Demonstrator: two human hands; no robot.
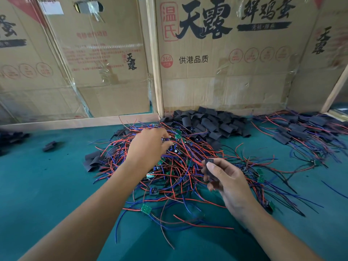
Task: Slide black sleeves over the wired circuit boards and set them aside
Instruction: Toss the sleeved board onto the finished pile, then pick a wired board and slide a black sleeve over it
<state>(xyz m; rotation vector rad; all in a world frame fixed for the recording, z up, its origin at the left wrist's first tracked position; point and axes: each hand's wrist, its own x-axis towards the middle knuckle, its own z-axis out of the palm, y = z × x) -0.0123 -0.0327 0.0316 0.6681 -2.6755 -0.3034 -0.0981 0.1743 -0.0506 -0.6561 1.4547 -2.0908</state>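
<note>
Head view, looking down at a green worktop with a big tangle of red and blue wires and small green boards mixed through it. The left hand is reaching into the far side of the tangle, fingers curled down among the wires. It looks like it's pinching at a board there, but the fingertips are buried so I can't tell if it actually has one. The right hand is held up above the tangle, gripping one black sleeve between thumb and fingers.

A stack of spare sleeves lies behind the tangle against the cardboard wall, and the finished, sleeved boards are piled off to the right. A few more sleeves lie flat at the left edge of the tangle.

What I'd worry about: these wires are knotted all over each other, so lifting one board will likely drag neighbours up with it or snag partway. Yank hard and a lead could tear off its solder joint. Also, the sleeve looks flattened, so if the mouth isn't squeezed open, the board's corners or parts might catch on the rim. And loose wires could bunch up instead of feeding through.
</note>
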